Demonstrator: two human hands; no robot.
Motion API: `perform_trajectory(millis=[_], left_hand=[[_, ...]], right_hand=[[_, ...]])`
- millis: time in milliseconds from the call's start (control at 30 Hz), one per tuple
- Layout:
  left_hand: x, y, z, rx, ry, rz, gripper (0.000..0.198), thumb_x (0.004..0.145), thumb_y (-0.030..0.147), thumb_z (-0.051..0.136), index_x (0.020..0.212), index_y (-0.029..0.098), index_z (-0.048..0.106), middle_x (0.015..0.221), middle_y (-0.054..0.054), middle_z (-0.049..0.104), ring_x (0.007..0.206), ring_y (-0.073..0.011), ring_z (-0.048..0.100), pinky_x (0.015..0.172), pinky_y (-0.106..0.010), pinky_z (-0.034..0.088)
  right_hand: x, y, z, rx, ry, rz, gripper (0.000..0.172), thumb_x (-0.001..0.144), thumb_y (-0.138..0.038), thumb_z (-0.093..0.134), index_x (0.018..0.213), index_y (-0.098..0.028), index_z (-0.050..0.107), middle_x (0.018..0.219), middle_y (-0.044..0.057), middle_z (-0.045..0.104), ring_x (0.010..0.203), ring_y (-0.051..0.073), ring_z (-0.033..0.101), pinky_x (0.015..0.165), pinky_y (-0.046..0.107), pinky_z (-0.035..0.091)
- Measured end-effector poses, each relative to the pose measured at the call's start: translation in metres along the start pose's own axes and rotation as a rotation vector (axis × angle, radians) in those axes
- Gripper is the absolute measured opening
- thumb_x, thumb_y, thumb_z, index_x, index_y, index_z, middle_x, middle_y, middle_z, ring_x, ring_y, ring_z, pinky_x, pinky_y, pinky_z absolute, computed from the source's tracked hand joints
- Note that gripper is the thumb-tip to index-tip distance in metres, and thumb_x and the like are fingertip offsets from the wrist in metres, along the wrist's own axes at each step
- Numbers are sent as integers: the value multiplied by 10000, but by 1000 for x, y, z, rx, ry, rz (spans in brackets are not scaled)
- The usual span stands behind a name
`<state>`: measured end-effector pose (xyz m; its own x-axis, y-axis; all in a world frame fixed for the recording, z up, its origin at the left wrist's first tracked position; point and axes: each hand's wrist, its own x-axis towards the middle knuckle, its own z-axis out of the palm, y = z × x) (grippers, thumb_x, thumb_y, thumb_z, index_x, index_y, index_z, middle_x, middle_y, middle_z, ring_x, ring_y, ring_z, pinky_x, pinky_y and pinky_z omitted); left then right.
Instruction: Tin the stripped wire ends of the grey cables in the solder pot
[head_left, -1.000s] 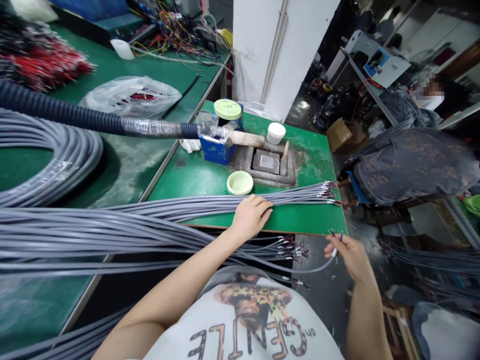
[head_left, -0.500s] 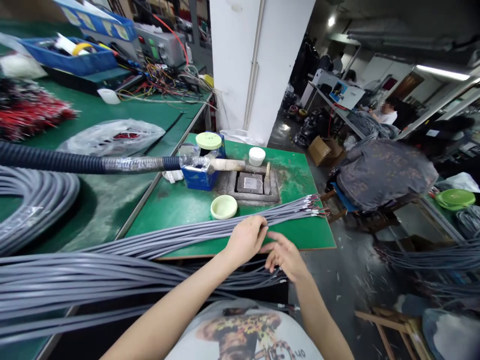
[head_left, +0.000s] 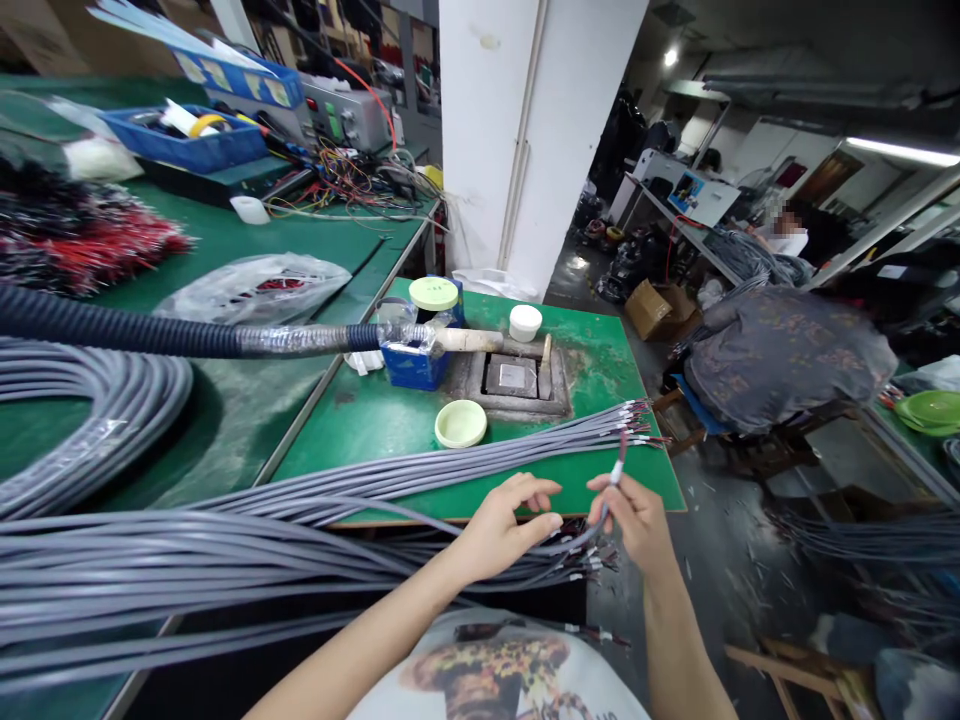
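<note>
My right hand [head_left: 631,515] pinches a grey cable [head_left: 606,508] near its end, where a white band and dark reddish wires point upward. To its left, my left hand [head_left: 510,525] has thumb and fingers apart, with nothing between them. It is over the near edge of the green board. Beyond both hands a bundle of grey cables [head_left: 450,462] lies across the board, its stripped ends at the right. A second, thicker bundle of cables [head_left: 225,550] runs below my left hand, partly hidden by my forearm.
On the green board [head_left: 592,350] stand a light green bowl [head_left: 460,425], a white tub [head_left: 525,322] and a blue bin [head_left: 414,366] beside a recessed metal pot [head_left: 513,376]. A dark ribbed hose [head_left: 150,328] crosses from the left. A person [head_left: 784,235] sits far right.
My right hand has lifted one cable end up from the near side and moved right. My left hand has come off the far bundle and opened. The view has shifted slightly.
</note>
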<state>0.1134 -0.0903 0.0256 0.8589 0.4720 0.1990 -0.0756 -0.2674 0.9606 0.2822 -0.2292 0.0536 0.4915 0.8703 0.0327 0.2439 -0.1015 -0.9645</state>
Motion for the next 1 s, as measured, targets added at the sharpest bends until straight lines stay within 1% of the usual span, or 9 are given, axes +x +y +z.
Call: perform_trajectory(millis=[100,200,267,467,567,633,700,833,1000], left_hand=[[6,6,-4,-266,44,-74,330,816,380,647,1066,164,656,781,-34,610,732,-143,546,719,-278,445],[8,7,-5,-433,62,-122,224,784,363,686,811,142,699,787,-58,648,772,-156,573,726,-271,452],[8,6,-4,-509,84,-162,225,770,345,700,690,134,687,839,-76,671,808,-162,590,741,-267,462],[5,7,6,-594,158,-247,228,716,321,743,612,127,686,792,-69,682,751,-146,594,698,-244,473],[10,3,-1,-620,357,-289,219,717,331,739,643,129,700,672,-42,655,633,-113,550,616,-225,450],[14,0,-13,-686,546,-280,208,734,334,722,699,129,716,581,-11,603,568,-88,504,576,-207,422],[17,-2,-25,-784,647,-251,205,741,330,716,805,135,729,563,15,574,526,-61,465,543,-185,392],[17,-3,-32,-840,572,-273,239,730,319,728,871,127,724,629,-2,612,539,-59,490,526,-181,382],[11,-4,-10,-817,411,-365,197,690,284,767,801,128,720,637,-7,640,542,-55,505,541,-182,386]], right_hand=[[-7,-10,16,-214,-216,-26,266,947,-331,466,830,-169,641,606,-7,623,528,91,504,546,227,372],[-11,-17,31,-298,-310,-80,337,955,-310,445,695,-164,601,598,-9,609,566,92,521,593,232,362],[-11,-18,37,-305,-340,-71,310,953,-293,443,723,-165,606,608,-14,618,561,89,516,586,227,352],[-8,-16,43,-323,-301,-89,332,934,-261,466,623,-169,536,557,-33,571,532,77,495,569,212,338],[-9,-16,45,-348,-297,-82,352,939,-288,463,615,-172,537,541,-33,561,519,78,498,565,214,342],[-10,-13,43,-345,-281,-58,372,942,-320,460,613,-174,557,541,-26,570,518,84,502,562,219,351],[-11,-9,38,-314,-230,-15,376,943,-355,453,641,-178,593,540,-17,590,512,94,501,554,226,365],[-11,-1,34,-248,-137,40,310,929,-379,471,786,-179,659,531,-13,609,487,108,487,517,233,368],[-8,-7,39,-268,-143,5,283,924,-350,487,765,-182,651,522,-24,587,490,100,497,528,226,370]])
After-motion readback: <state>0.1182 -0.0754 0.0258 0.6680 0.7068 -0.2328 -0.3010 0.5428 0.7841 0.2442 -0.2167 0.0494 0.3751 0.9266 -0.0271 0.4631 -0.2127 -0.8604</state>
